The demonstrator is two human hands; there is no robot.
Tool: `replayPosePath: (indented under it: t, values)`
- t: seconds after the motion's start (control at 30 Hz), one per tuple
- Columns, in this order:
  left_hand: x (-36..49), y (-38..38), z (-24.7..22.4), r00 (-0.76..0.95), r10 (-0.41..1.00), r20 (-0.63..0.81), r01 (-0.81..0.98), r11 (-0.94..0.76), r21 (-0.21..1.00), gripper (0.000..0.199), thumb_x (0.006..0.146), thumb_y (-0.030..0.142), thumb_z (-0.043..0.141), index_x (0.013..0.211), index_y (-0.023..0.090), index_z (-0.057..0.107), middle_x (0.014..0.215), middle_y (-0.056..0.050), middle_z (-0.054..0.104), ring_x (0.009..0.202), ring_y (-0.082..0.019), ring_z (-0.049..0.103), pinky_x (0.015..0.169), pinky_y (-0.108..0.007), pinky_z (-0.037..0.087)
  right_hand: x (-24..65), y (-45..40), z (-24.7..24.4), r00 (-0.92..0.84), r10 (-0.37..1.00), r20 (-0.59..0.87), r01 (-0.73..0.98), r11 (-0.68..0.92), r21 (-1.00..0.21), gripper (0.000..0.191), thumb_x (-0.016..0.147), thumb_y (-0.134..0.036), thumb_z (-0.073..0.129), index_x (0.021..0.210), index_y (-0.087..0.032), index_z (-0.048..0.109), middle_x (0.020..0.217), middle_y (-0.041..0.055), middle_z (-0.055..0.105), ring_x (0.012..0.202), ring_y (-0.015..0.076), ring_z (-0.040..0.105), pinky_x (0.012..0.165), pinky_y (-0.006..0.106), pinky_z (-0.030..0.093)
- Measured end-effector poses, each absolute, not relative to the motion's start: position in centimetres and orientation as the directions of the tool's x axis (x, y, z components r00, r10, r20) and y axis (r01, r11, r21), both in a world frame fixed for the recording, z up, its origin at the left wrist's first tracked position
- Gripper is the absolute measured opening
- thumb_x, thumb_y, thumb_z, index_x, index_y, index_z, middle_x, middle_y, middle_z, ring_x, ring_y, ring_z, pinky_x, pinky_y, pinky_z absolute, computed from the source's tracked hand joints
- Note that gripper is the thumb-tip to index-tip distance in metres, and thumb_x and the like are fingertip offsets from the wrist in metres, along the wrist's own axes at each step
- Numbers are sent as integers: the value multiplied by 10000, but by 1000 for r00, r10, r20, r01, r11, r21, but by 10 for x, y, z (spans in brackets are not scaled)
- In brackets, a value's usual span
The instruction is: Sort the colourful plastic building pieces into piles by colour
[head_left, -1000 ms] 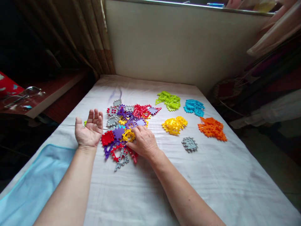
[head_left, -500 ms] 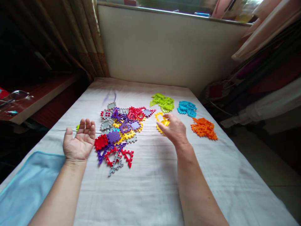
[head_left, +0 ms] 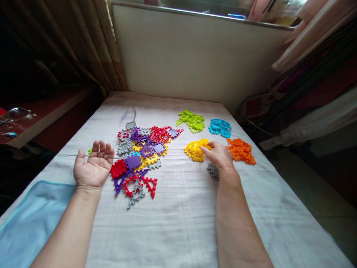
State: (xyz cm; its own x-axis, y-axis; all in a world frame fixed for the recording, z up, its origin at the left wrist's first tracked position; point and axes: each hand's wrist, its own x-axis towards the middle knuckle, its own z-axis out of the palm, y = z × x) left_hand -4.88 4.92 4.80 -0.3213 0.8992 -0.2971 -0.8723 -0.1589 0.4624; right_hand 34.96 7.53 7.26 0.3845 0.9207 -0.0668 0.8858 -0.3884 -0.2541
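My left hand (head_left: 94, 163) rests palm up at the left of the sheet, its fingers spread and nothing in it. Just right of it lies a mixed heap of toothed plastic building pieces (head_left: 134, 161) in purple, red, grey and yellow. My right hand (head_left: 220, 154) is at the right edge of a pile of yellow pieces (head_left: 196, 150). Its thumb and forefinger are a little apart at the yellow edge, with no piece visible between them. Grey pieces (head_left: 212, 170) show partly from beneath this hand and wrist.
Lime green pieces (head_left: 191, 121), blue pieces (head_left: 220, 128) and orange pieces (head_left: 241, 152) lie in separate piles at the right. A light blue cloth (head_left: 39, 219) covers the near left corner. A wooden shelf (head_left: 50, 115) stands left, and a wall (head_left: 200, 56) rises behind the bed.
My right hand has let go of a yellow piece on the yellow pile and moved right and slightly nearer. My left hand stays palm up in place. The view has shifted slightly.
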Motion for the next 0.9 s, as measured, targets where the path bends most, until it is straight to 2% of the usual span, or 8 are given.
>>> replayPosePath:
  t: [0.17, 0.37, 0.5, 0.6, 0.73, 0.83, 0.9]
  values:
    - [-45, 48, 51, -336, 891, -306, -866, -164, 473, 428, 967, 483, 327, 1128, 195, 600, 891, -62, 767, 861, -223, 748, 714, -363, 640, 350, 74, 78, 384, 917, -107, 887, -398, -235, 469, 864, -516, 553, 1201, -224, 702, 1161, 125, 726, 1131, 304, 653, 883, 378, 508]
    - [-46, 51, 48, -350, 878, -325, -855, -158, 493, 406, 956, 477, 362, 1075, 187, 619, 886, -63, 764, 865, -206, 742, 743, -336, 624, 341, 73, 82, 333, 943, 18, 917, -319, -241, 388, 897, -441, 542, 1160, -224, 727, 1166, 126, 714, 1101, 294, 655, 882, 371, 503]
    - [-51, 53, 40, -340, 896, -285, -845, -158, 511, 375, 923, 488, 447, 1072, 195, 628, 934, -64, 764, 917, -210, 733, 781, -344, 613, 308, 73, 84, 157, 982, 101, 942, -119, -314, 282, 920, -373, 546, 1069, -247, 750, 1151, 78, 716, 1052, 234, 660, 878, 323, 492]
    - [-53, 54, 37, -326, 902, -283, -847, -146, 511, 371, 922, 493, 446, 1054, 207, 641, 953, -64, 764, 922, -213, 732, 785, -350, 609, 269, 67, 81, -46, 995, 85, 935, 72, -346, 246, 938, -365, 539, 1022, -267, 749, 1091, 49, 730, 972, 207, 670, 831, 305, 493]
    - [-53, 54, 36, -313, 905, -290, -854, -134, 503, 374, 929, 494, 433, 1041, 205, 644, 943, -59, 764, 914, -215, 732, 781, -362, 609, 224, 53, 69, -265, 963, 55, 910, 269, -315, 257, 938, -388, 554, 1087, -273, 730, 1065, 65, 718, 998, 225, 644, 834, 318, 492]
    - [-54, 54, 35, -306, 915, -262, -847, -135, 515, 352, 911, 497, 480, 1051, 218, 644, 958, -49, 764, 935, -214, 727, 795, -369, 606, 207, 46, 61, -393, 915, 91, 872, 403, -278, 269, 938, -357, 552, 1142, -281, 709, 1144, 76, 678, 1058, 232, 596, 883, 331, 484]
    - [-54, 54, 34, -306, 914, -266, -848, -135, 513, 349, 918, 487, 467, 1054, 221, 648, 968, -48, 764, 946, -213, 723, 801, -376, 606, 203, 43, 59, -426, 900, 93, 864, 435, -254, 264, 944, -335, 533, 1127, -270, 711, 1186, 88, 652, 1079, 239, 571, 899, 346, 480]
